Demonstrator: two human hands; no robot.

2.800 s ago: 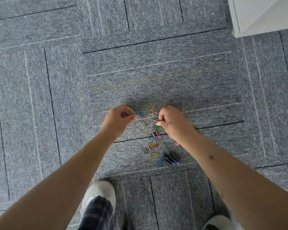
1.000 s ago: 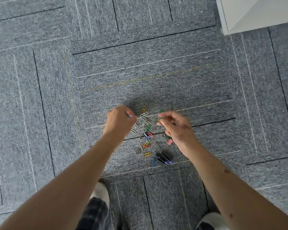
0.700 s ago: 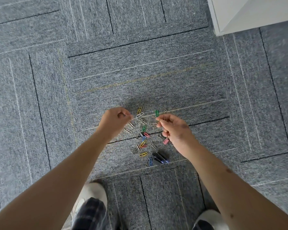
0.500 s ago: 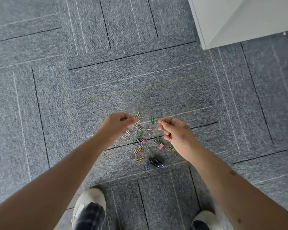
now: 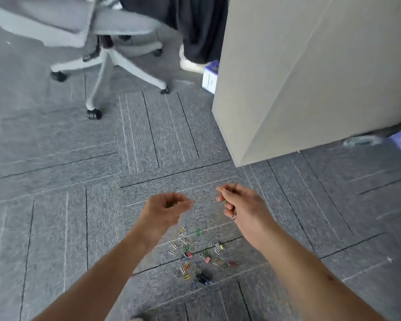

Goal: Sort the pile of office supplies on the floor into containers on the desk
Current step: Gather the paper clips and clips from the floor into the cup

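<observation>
Though it blurs, left hand (image 5: 166, 210) half-hides clips (image 5: 170, 205).

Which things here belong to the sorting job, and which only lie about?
Job: paper clips on the carpet; black binder clip; left hand and right hand, each gripping clips.
Lying about: office chair; purple box; another person's white shoe.

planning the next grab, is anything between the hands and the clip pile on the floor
Nothing visible: the pile lies bare on the carpet below the left hand and right hand, both gripping clips.
</observation>
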